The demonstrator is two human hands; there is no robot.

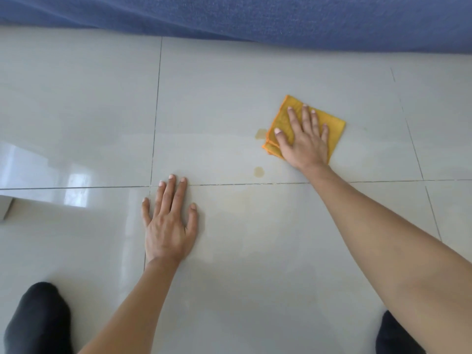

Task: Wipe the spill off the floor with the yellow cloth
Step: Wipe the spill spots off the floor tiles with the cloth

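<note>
Yellow cloth [329, 126] lies folded at two o'clock, pinned under the flat right hand [304, 146]. Sweep toward eight o'clock over both spots [258, 172], pressing evenly. Left hand [167, 226] braces, empty, on floor [76, 111].

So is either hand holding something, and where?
Neither grips anything. The right hand presses flat on the middle of the yellow cloth, fingers spread. The left hand lies flat on the bare floor.

Person wiped floor w/ yellow cloth [309, 123].
Right hand [305, 143] lay flat on folded cloth; left hand [168, 226] flat on tiles [76, 111]; yellowish spots [258, 172] nearby.
</note>
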